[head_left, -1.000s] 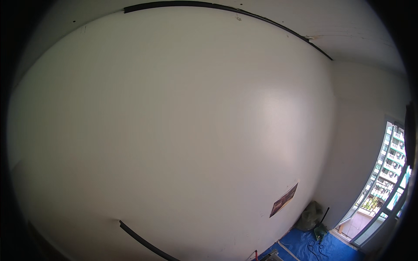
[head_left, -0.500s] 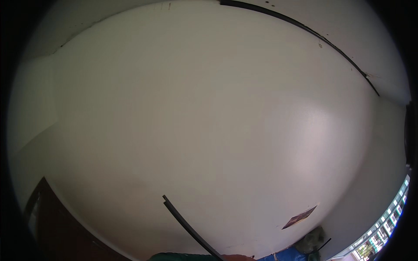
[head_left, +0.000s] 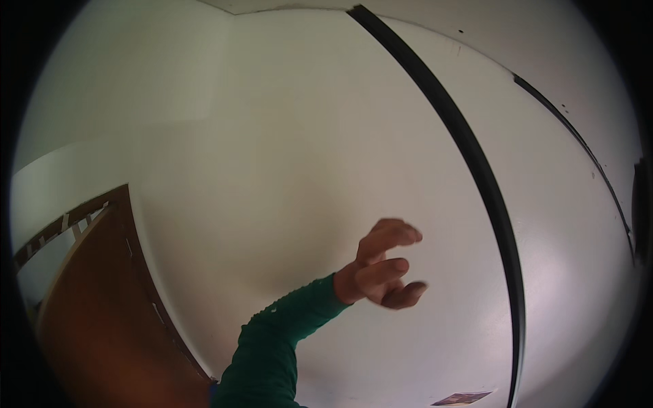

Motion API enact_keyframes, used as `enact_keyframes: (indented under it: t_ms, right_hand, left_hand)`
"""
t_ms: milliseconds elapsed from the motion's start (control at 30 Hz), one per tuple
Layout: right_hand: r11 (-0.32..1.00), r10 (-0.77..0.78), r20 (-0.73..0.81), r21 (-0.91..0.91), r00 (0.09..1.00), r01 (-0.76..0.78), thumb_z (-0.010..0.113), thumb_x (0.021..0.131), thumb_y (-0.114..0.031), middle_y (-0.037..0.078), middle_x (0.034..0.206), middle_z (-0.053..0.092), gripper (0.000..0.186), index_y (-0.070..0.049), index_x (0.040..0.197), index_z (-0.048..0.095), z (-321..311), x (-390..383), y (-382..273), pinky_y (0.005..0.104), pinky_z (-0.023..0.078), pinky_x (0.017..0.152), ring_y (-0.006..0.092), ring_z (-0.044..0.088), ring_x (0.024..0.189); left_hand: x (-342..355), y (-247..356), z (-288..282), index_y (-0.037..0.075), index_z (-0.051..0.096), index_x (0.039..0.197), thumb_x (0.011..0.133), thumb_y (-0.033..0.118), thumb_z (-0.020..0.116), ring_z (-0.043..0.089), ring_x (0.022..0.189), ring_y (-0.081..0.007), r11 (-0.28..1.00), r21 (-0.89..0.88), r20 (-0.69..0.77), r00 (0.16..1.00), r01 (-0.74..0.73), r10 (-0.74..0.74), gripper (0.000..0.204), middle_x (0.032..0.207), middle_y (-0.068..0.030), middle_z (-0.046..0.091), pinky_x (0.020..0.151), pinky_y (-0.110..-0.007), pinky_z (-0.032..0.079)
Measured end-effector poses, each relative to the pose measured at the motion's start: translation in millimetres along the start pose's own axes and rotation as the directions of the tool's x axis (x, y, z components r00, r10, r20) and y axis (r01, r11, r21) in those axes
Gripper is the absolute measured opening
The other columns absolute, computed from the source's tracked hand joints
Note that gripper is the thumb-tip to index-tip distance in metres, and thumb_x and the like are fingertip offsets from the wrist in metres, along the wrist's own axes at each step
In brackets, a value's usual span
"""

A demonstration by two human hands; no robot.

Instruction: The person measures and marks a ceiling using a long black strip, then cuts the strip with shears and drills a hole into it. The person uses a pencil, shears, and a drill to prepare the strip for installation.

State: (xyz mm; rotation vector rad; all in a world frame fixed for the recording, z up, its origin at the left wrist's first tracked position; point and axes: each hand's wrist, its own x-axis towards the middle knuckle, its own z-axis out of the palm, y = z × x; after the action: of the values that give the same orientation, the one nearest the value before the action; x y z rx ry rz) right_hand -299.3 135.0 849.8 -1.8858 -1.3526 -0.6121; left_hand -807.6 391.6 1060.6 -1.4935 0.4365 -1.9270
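While your left hand point(head_left: 389, 265) hangs in front of the white wall point(head_left: 299, 170), its fingers are curled loosely and spread apart, with bare air between them. The long black strip point(head_left: 487, 174) lies to the right of your fingertips, near but apart from them, slanting from the ceiling line down past the lower edge; your right hand is out of view. Your green sleeve point(head_left: 265, 353) rises from below. Farther right, a second dark strip point(head_left: 570, 129) follows the ceiling edge; at far left stands a brown door point(head_left: 115, 306).
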Motion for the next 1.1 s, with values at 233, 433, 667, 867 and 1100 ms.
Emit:
enact_keyframes:
  t_ms: [233, 433, 667, 867, 1100]
  right_hand:
    - [0.948, -0.317, -0.26, -0.093, 0.912, 0.304, 0.065, 0.104, -0.003, 0.02, 0.107, 0.072, 0.024, 0.001, 0.127, 0.07, -18.4, 248.5, -64.0, 0.0492, 0.055, 0.088, 0.0389, 0.07, 0.098]
    - [0.882, -0.458, -0.454, -0.124, 0.764, 0.455, 0.057, 0.114, -0.024, 0.018, 0.118, 0.075, 0.033, 0.0, 0.133, 0.07, -37.4, 407.3, -111.3, 0.0409, 0.058, 0.09, 0.031, 0.074, 0.108]
    - [0.872, -0.446, -0.664, -0.173, 0.6, 0.457, 0.058, 0.114, -0.029, 0.012, 0.122, 0.074, 0.035, -0.01, 0.141, 0.068, -57.3, 496.7, -174.4, 0.0425, 0.056, 0.095, 0.03, 0.072, 0.112]
    - [0.88, -0.386, -0.629, -0.031, 0.675, 0.475, 0.059, 0.114, -0.029, 0.01, 0.131, 0.072, 0.036, -0.012, 0.145, 0.066, -62.5, 531.3, -174.6, 0.0415, 0.055, 0.101, 0.0294, 0.069, 0.121]
    - [0.744, -0.609, -0.725, -0.382, 0.321, 0.548, 0.059, 0.114, -0.027, 0.014, 0.136, 0.071, 0.037, -0.006, 0.142, 0.067, -43.5, 578.1, -167.9, 0.0421, 0.052, 0.107, 0.0315, 0.066, 0.128]
  left_hand:
    - [101.1, -93.2, 3.0, 0.021, 0.072, 0.131, 0.085, 0.021, 0.084, 0.059, 0.125, -0.033, 0.806, 0.552, 0.164, 0.976, -0.212, 0.144, 0.048, 0.145, -0.0171, 0.056, 0.1, -0.046, 0.048]
    - [137.2, -145.1, -20.8, 0.013, 0.075, 0.111, 0.082, 0.012, 0.084, 0.061, 0.11, -0.0311, 0.745, 0.607, 0.248, 0.957, -0.276, 0.153, 0.031, 0.115, -0.0081, 0.063, 0.097, -0.047, 0.051]
    - [165.8, -189.5, -43.7, 0.014, 0.083, 0.097, 0.079, 0.004, 0.087, 0.063, 0.102, -0.0267, 0.653, 0.716, 0.142, 0.967, -0.247, 0.21, 0.021, 0.103, -0.0036, 0.067, 0.084, -0.037, 0.06]
    - [173.6, -198.1, -37.5, 0.012, 0.084, 0.088, 0.076, 0.008, 0.087, 0.065, 0.097, -0.0243, 0.694, 0.688, 0.088, 0.974, -0.212, 0.211, 0.013, 0.093, -0.0022, 0.066, 0.077, -0.037, 0.061]
    - [177.4, -207.0, -34.7, 0.009, 0.074, 0.067, 0.07, 0.008, 0.08, 0.063, 0.086, -0.0254, 0.503, 0.805, 0.197, 0.942, -0.314, 0.271, 0.007, 0.08, -0.0048, 0.063, 0.068, -0.039, 0.052]
